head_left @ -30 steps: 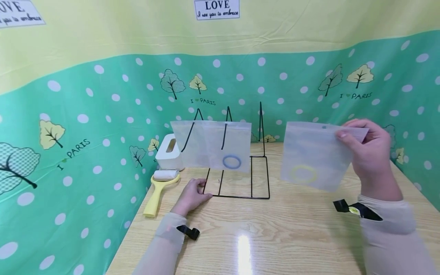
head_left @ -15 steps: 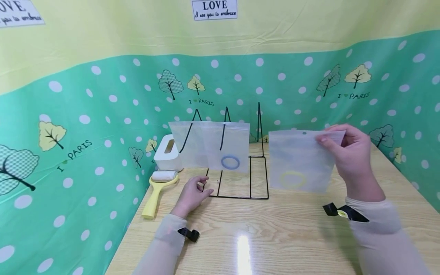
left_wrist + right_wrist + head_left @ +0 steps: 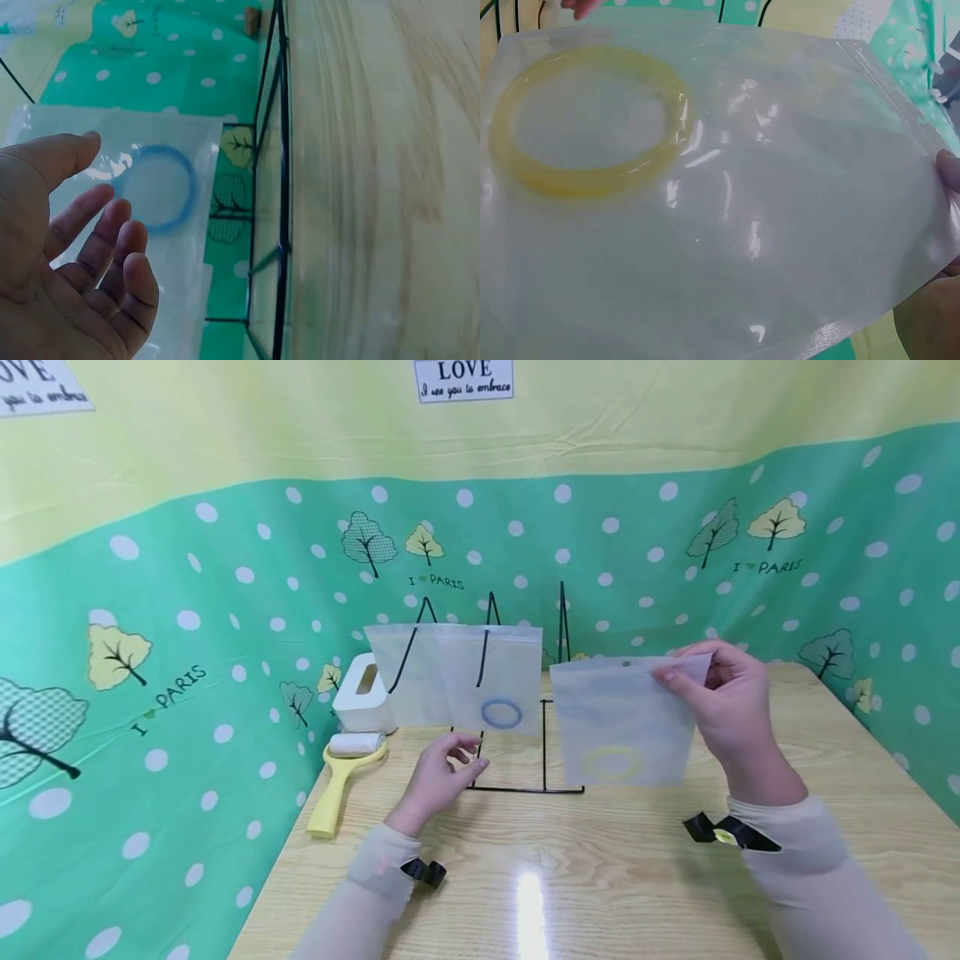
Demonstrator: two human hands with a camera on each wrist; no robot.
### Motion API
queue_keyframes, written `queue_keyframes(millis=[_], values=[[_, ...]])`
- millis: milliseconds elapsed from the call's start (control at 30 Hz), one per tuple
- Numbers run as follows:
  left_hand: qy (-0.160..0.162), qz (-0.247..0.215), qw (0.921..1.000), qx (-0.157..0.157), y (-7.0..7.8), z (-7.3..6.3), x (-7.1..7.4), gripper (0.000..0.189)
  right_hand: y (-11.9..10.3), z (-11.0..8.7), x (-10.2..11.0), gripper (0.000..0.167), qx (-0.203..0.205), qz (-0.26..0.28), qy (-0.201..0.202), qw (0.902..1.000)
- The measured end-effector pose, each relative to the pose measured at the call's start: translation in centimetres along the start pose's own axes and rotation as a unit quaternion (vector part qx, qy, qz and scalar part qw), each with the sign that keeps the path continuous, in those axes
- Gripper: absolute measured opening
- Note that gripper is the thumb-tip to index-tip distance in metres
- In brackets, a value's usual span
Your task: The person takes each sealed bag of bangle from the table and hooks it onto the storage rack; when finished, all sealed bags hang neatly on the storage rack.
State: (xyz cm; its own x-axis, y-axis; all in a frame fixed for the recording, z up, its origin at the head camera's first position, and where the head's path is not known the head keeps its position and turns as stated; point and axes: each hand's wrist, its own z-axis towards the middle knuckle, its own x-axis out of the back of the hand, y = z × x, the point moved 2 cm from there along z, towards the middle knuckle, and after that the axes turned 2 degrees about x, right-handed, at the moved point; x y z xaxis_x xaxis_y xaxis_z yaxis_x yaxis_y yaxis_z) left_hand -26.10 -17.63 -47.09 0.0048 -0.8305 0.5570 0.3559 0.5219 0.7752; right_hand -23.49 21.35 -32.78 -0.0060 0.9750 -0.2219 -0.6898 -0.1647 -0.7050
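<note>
My right hand (image 3: pixel 731 714) pinches the top right corner of a translucent zip bag (image 3: pixel 637 714), which hangs in the air in front of the right part of a black wire rack (image 3: pixel 517 790). Inside this bag lies a yellow ring (image 3: pixel 592 182), seen close up in the right wrist view. Two more bags hang on the rack's prongs: a bag (image 3: pixel 510 668) with a blue ring (image 3: pixel 190 191) low in it, and another bag (image 3: pixel 416 697) to its left. My left hand (image 3: pixel 438 781) is over the rack's base at the front left, fingers loosely curved and holding nothing.
A yellow-handled lint roller (image 3: pixel 330 797) lies left of the rack on the wooden table (image 3: pixel 615 877). Behind it stands a white tissue box (image 3: pixel 363 717). The rack's third prong (image 3: pixel 562 618) rises at the right. A patterned curtain (image 3: pixel 247 693) encloses the back and sides.
My right hand has brought the bag with the yellow ring leftward and slightly down, toward the rack. My left hand has let go of the rack's front corner and shifted a little right.
</note>
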Motion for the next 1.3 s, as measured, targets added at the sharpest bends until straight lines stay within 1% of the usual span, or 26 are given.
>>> queue_keyframes(millis=[133,267,400,533,633,767,967,1200,1300], values=[[-0.006,-0.02,0.9994,-0.028,1.6,0.0,-0.5,0.034,0.3,-0.4,-1.0,0.016,0.0,0.012,-0.011,0.9999],[-0.018,-0.047,0.9969,-0.061,3.1,0.0,-1.2,0.037,0.7,-0.8,-1.9,0.016,0.002,0.03,-0.025,0.9992],[-0.037,-0.064,0.9935,-0.086,4.4,-0.1,-2.0,0.039,1.1,-1.2,-2.7,0.016,-0.007,0.015,-0.031,0.9994],[-0.052,-0.08,0.9914,-0.09,5.4,-0.2,-2.8,0.034,1.4,-1.6,-3.3,0.016,-0.019,-0.017,-0.031,0.9992],[-0.051,-0.087,0.9913,-0.085,6.0,-0.3,-3.2,0.023,1.6,-1.7,-3.8,0.016,-0.018,-0.029,-0.027,0.9991],[-0.032,-0.087,0.9917,-0.089,6.4,-0.2,-3.4,0.009,1.8,-1.8,-4.3,0.014,-0.015,-0.028,-0.029,0.9991],[0.0,-0.089,0.99,-0.11,6.2,0.1,-3.0,0.008,2.0,-1.8,-4.5,0.01,-0.014,-0.026,-0.048,0.9984],[0.011,-0.109,0.9889,-0.1,5.9,0.4,-2.2,0.005,2.0,-1.4,-4.5,0.009,-0.008,-0.043,-0.086,0.9953],[0.018,-0.12,0.9882,-0.093,5.9,0.6,-1.9,0.005,2.1,-1.1,-4.7,0.008,-0.012,-0.05,-0.093,0.9943]])
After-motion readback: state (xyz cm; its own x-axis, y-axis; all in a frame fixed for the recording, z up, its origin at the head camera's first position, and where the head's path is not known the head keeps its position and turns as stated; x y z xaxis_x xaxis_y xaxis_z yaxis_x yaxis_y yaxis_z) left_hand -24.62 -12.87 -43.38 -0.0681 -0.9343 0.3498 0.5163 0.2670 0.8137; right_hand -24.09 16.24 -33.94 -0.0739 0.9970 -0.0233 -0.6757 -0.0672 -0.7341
